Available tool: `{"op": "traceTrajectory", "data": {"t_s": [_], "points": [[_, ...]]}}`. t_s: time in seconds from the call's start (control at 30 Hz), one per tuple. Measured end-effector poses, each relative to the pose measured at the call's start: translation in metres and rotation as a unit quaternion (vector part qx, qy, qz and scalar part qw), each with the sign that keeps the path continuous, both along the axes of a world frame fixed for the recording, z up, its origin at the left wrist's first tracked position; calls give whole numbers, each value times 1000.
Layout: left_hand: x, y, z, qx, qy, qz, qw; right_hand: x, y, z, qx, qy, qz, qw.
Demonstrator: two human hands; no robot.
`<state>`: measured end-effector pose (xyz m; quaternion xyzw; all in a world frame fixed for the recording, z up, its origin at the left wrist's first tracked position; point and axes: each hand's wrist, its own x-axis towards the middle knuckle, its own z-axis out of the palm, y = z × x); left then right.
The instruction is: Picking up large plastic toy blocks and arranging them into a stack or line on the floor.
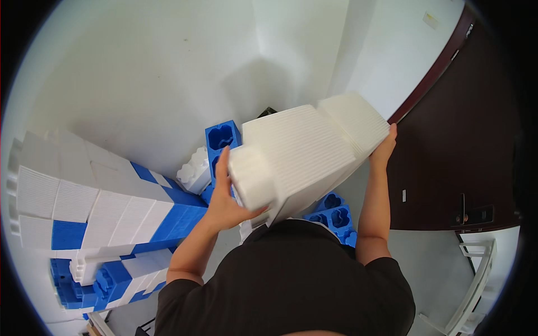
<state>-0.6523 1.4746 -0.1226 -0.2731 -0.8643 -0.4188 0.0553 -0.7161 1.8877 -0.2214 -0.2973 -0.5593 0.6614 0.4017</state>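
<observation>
Held up in front of my chest is a large white plastic building block (302, 155), with fine ribs on its side and a rounded stud at its left end. A groove near the right end sets off a smaller section; I cannot tell whether that is a separate block. My left hand (225, 206) grips the stud end with thumb and fingers spread around it. At the opposite end, my right hand (383, 147) holds the lower right corner. Behind my left fingers stands a blue block (220, 137) with hollow openings, partly covered by the white one.
A wall of stacked white and blue blocks (122, 214) rises on the left. White studded blocks (195, 171) lie by the room wall. Several blue blocks (339, 218) sit on the floor below my right arm. A dark door (437, 168) and a white frame (473, 290) are at right.
</observation>
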Motion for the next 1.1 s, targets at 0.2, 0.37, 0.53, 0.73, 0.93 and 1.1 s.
{"op": "traceTrajectory", "data": {"t_s": [0.2,0.37,0.53,0.73,0.93,1.1], "points": [[-4,-58,19,-18,185,230,955,56,99,17,-135,178,-42,974],[-36,-37,10,103,130,201,965,44,84,34,-82,58,-96,990],[-39,-30,-11,275,33,175,945,62,104,7,-14,-80,-135,988],[-41,-4,-34,250,-19,165,954,120,143,-85,40,-215,-137,966],[-50,23,-51,241,-96,177,949,195,125,-162,175,-488,-72,852],[-54,40,-67,209,-149,185,949,261,91,-242,200,-616,10,762]]}}
